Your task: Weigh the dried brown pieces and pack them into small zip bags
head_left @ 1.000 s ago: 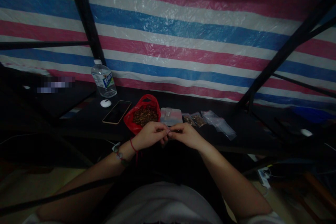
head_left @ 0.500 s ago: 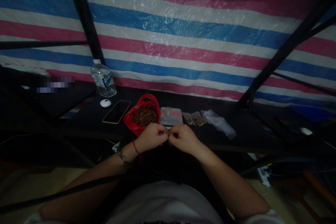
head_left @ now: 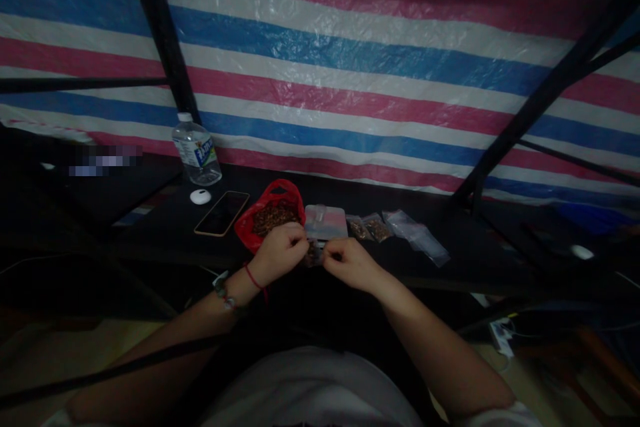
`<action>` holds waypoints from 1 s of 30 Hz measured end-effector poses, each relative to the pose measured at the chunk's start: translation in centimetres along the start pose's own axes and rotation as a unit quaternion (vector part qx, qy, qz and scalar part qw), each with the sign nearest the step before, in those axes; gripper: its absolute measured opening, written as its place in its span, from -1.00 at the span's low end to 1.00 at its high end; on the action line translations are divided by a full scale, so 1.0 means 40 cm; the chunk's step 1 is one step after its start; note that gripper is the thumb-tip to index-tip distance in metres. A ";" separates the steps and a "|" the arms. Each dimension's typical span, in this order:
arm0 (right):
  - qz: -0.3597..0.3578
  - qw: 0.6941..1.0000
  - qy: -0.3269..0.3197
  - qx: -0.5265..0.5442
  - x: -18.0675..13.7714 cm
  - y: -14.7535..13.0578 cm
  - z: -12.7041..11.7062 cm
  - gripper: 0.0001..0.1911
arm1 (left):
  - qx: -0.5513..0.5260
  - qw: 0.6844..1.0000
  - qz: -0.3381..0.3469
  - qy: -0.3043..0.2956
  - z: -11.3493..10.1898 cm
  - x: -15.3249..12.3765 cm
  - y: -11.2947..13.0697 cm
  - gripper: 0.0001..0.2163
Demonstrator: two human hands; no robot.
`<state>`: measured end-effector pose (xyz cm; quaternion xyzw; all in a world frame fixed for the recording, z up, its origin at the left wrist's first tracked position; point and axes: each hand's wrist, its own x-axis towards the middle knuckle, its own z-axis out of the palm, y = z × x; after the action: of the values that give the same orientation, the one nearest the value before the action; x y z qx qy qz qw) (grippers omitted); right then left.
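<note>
My left hand (head_left: 278, 253) and my right hand (head_left: 349, 261) meet at the front edge of a dark table, both pinching a small clear bag (head_left: 314, 253) with brown bits in it. Just behind my left hand lies a red plastic bag (head_left: 268, 215) full of brown dried pieces. A small silver scale (head_left: 326, 221) sits right behind the pinched bag. A red string circles my left wrist.
Two filled small bags (head_left: 371, 227) and several flat clear bags (head_left: 418, 235) lie right of the scale. A phone (head_left: 222, 213), a white round object (head_left: 201, 197) and a water bottle (head_left: 196, 150) stand to the left. A striped tarp and black poles rise behind.
Both hands moved slightly up and forward toward the scale. The small bag between them now shows more, hanging open between the fingers.
</note>
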<state>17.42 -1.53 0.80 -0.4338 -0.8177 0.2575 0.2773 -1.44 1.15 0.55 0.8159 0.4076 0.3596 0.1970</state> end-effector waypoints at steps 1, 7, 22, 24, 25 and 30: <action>-0.009 1.000 0.012 0.021 0.003 0.004 0.002 -0.74 | -0.008 1.000 0.019 0.015 -0.003 0.001 -0.001 -0.80; 0.066 0.955 0.196 0.214 0.030 0.058 0.017 -0.67 | -0.047 0.994 0.062 0.072 -0.036 0.005 -0.006 -0.81; 0.196 0.850 0.109 0.477 0.044 0.067 0.068 -0.67 | 0.085 0.981 0.093 0.147 -0.073 0.022 -0.073 -0.60; 0.204 0.854 0.124 0.462 0.052 0.065 0.074 -0.67 | 0.163 0.972 0.152 0.076 -0.076 0.015 -0.056 -0.46; 0.208 0.857 0.129 0.453 0.057 0.062 0.077 -0.67 | 0.191 0.967 0.163 0.047 -0.076 0.011 -0.047 -0.41; 0.196 0.884 0.139 0.402 0.085 0.047 0.093 -0.71 | 0.277 0.951 0.138 -0.002 -0.052 0.002 -0.035 -0.33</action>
<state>14.38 1.63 -2.32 -0.4674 -0.4955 0.5506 0.4825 -3.70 2.10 1.11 0.8874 0.3739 0.2548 -0.0883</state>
